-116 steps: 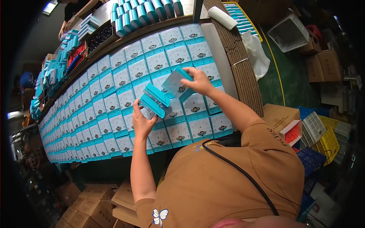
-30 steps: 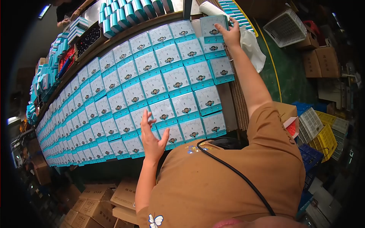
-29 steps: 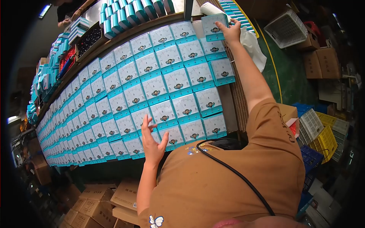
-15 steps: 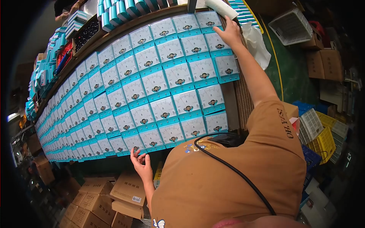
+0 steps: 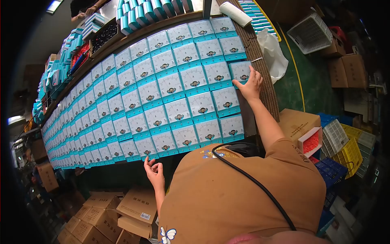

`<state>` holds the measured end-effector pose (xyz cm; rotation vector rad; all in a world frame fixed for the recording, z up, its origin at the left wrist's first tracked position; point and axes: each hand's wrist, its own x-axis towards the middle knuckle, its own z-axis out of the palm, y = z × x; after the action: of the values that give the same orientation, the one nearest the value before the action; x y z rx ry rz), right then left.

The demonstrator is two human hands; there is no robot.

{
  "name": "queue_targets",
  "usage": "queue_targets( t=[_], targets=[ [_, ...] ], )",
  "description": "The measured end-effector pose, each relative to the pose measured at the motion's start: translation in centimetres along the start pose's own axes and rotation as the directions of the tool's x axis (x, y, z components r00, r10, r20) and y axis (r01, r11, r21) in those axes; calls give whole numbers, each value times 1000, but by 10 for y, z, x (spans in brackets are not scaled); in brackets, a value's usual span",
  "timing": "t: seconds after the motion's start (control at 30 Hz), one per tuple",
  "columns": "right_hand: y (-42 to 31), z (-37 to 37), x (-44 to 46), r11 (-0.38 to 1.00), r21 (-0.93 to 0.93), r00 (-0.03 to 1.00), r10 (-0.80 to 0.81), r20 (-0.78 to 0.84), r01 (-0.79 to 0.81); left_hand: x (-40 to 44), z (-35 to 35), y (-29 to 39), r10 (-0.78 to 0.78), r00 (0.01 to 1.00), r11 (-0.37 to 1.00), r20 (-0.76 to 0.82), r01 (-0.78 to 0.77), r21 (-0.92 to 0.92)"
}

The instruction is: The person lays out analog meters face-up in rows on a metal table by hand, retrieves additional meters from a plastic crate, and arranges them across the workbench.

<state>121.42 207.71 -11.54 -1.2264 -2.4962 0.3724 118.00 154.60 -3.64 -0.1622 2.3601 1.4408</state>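
Rows of square panel ammeters with white dial faces and teal bases cover the bench. At the right end of the middle row, my right hand [image 5: 250,84] grips an ammeter [image 5: 240,71]. Its thumb lies at the near edge and its fingers at the right side; part of the teal base is hidden. My left hand [image 5: 154,173] hangs beside the near edge of the rows, below an ammeter [image 5: 145,147]. Its fingers are loosely bent and apart, with nothing in them.
A roll of white material [image 5: 235,14] lies on the corrugated bench edge [image 5: 266,81]. Boxes of dark parts [image 5: 103,37] and red parts [image 5: 80,57] stand behind the rows. Cartons [image 5: 136,205] are stacked below left; an open box of red pieces [image 5: 310,142] is at right. Another person's hands [image 5: 85,13] show at the back.
My right hand has come from the far right corner toward me, onto the end ammeter of the middle row. My left hand has shifted slightly; its fingers are a little more curled.
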Motion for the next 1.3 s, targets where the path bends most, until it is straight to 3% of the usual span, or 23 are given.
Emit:
queue_targets(
  t=[0.17,0.23,0.3,0.33,0.37,0.4,0.43,0.5,0.6,0.7,1.03,1.3],
  targets=[
    [7,13,13,971,7,968,-236,-85,238,-13,0,-13,-22,999,999,-49,24,46],
    [22,23,21,981,14,980,-195,-40,195,-16,0,-16,7,998,998,-66,-3,64],
    [41,40,39,977,-137,986,-164,-6,162,-17,2,-33,6,995,998,-103,1,70],
    [43,44,50,964,-209,979,-187,-83,167,-20,2,-26,-7,994,994,-106,18,105],
    [58,57,67,963,-101,952,-265,-155,251,-22,1,-25,-2,994,992,-113,16,122],
    [47,56,78,952,-219,954,-251,-164,213,-24,1,-26,-9,993,991,-122,25,128],
    [43,59,92,960,-181,965,-236,-111,214,-25,1,-26,-13,993,990,-115,29,135],
    [36,75,119,904,-343,939,-315,-136,254,-28,4,-34,-32,993,988,-113,48,143],
    [14,90,133,887,-394,968,-249,30,241,-35,7,-48,-66,991,988,-120,81,130],
    [4,99,122,785,-544,955,-262,141,296,-46,10,-62,-104,983,986,-149,122,113],
    [6,96,124,815,-478,941,-326,87,327,-76,11,-94,-245,966,966,-76,250,69],
    [-2,88,121,839,-449,951,-291,104,306,-111,-15,-80,-193,981,976,-17,194,104]
  ],
)
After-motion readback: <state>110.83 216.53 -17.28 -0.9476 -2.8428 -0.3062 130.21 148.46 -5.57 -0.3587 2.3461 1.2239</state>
